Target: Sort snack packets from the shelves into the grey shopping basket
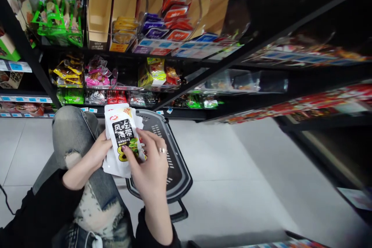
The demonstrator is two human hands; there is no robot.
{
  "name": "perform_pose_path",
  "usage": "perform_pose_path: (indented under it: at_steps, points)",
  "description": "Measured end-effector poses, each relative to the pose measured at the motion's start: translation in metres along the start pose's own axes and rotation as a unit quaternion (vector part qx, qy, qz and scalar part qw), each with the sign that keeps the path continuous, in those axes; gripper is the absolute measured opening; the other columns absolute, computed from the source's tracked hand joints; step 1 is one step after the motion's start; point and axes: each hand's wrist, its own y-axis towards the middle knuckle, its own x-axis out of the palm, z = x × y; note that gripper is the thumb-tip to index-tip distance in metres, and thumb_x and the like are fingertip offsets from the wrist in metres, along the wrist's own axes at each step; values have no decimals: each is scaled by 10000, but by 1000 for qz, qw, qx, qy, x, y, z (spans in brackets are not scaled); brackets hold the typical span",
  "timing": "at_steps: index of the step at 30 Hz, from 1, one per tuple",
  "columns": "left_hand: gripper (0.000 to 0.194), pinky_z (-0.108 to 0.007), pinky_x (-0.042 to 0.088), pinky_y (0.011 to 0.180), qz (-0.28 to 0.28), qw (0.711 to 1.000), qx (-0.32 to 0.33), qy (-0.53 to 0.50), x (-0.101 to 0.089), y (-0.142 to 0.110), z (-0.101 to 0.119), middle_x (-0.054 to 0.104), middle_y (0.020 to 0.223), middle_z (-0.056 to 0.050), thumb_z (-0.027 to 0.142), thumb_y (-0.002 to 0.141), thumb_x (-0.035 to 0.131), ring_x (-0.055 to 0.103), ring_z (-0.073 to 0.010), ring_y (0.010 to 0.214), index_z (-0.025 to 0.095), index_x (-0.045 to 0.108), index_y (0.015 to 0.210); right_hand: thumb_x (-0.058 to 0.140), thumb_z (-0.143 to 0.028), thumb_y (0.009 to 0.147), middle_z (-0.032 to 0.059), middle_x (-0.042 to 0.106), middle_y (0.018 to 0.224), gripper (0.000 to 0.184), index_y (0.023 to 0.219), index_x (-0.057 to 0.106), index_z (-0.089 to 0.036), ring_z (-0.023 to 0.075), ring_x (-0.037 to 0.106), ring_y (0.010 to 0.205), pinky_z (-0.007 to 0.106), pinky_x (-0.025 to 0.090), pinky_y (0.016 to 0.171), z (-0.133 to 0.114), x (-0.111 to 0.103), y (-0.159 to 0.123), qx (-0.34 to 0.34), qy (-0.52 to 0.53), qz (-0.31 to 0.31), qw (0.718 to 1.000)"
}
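Note:
A small stack of white snack packets (117, 139) with a black label and Chinese writing is held upright in front of my knees. My left hand (100, 149) grips the stack from its left edge, with the fingers hidden behind it. My right hand (151, 162), wearing a ring, closes on the right side, its thumb on the front packet and its fingers along the edge. Below and behind the packets, a dark grey shopping basket (174, 162) stands on the floor, partly covered by my right hand and the packets.
Shop shelves ahead hold brown cardboard boxes (99, 7), green packets (59, 15), yellow packets (68, 70) and pink packets (99, 71). A black shelf post (221, 64) slants across. Pale floor tiles (215, 151) spread right of the basket. My bent knee (69, 128) is at left.

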Motion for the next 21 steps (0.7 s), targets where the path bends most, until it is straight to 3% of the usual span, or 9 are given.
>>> perform_pose_path:
  at_steps: [2, 4, 7, 11, 15, 18, 21]
  points:
    - [393, -338, 498, 780, -13, 1000, -4, 13, 0, 0, -1, 749, 873, -49, 195, 509, 783, 671, -238, 832, 160, 683, 888, 706, -357, 713, 59, 641, 858, 382, 1038, 590, -192, 186, 599, 704, 340, 516, 622, 8, -5, 6, 106, 73, -82, 988]
    - [375, -339, 498, 779, -26, 999, -6, 29, -1, 0, -2, 749, 875, -46, 204, 531, 785, 672, -240, 842, 163, 686, 891, 714, -395, 687, 15, 632, 712, 326, 904, 588, -187, 153, 574, 587, 295, 491, 549, 14, -10, 10, 191, 169, -147, 956]
    - [353, -344, 491, 794, -42, 998, -7, 38, -1, -1, -2, 746, 865, -50, 229, 567, 781, 672, -241, 848, 157, 693, 901, 710, -412, 676, -7, 599, 625, 278, 737, 552, -191, 138, 564, 558, 263, 475, 522, 19, -13, 11, 247, 275, -167, 914]
    - [361, -349, 482, 813, -47, 998, -10, 27, 1, -1, -1, 743, 875, -55, 258, 579, 786, 669, -240, 856, 155, 697, 914, 727, -404, 659, -16, 574, 579, 288, 674, 533, -192, 121, 535, 521, 246, 464, 498, 18, -12, 8, 263, 326, -152, 895]
    - [378, -335, 481, 783, -38, 999, -12, 20, 1, 0, -1, 742, 866, -51, 260, 549, 809, 665, -230, 824, 152, 691, 892, 696, -414, 699, -2, 607, 662, 271, 731, 538, -196, 133, 565, 585, 258, 486, 553, 24, -13, 4, 258, 328, -125, 900]
    - [377, -311, 483, 731, -31, 999, -13, 13, 1, -1, 0, 740, 838, -43, 252, 540, 818, 654, -193, 735, 149, 691, 879, 656, -453, 723, 24, 655, 785, 290, 810, 515, -215, 164, 610, 653, 295, 511, 605, 60, -19, -2, 297, 310, -32, 903]
    - [331, -304, 482, 721, -21, 1000, -17, 11, 1, -2, 2, 740, 866, -56, 250, 553, 811, 653, -191, 737, 140, 695, 843, 651, -493, 669, 48, 661, 794, 362, 847, 511, -211, 198, 626, 675, 319, 502, 617, 126, -22, -18, 352, 209, 54, 911]
